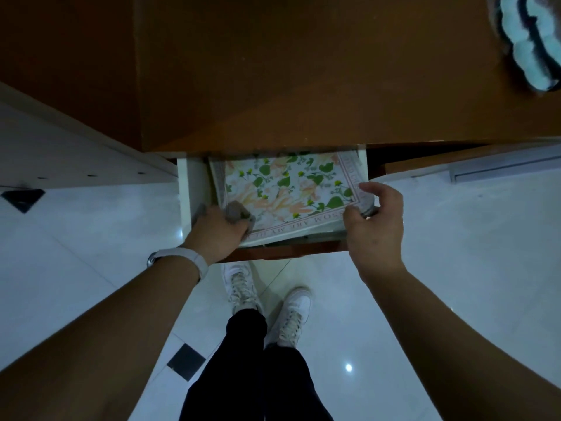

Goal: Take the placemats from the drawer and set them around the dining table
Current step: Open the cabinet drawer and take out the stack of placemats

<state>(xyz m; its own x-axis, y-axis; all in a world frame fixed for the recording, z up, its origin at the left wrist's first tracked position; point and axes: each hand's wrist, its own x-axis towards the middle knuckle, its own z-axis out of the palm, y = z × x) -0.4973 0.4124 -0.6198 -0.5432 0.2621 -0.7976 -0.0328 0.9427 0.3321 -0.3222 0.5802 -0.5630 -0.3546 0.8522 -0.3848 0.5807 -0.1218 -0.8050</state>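
Note:
A stack of floral placemats [288,189], white with green leaves, yellow flowers and a lettered pink border, lies in the open white drawer [191,189] under a brown wooden top. My left hand [221,232] grips the stack's near left corner, fingers curled over its top. My right hand [376,220] holds the near right corner, thumb above and fingers around the edge. The stack sits slightly tilted, its far edge hidden under the cabinet top.
The brown cabinet top [303,71] overhangs the drawer. A pale blue fluffy object [528,41] lies on it at the far right. Glossy white floor tiles with black diamond insets [185,361] surround my white shoes [291,314]. A white panel [76,147] runs along the left.

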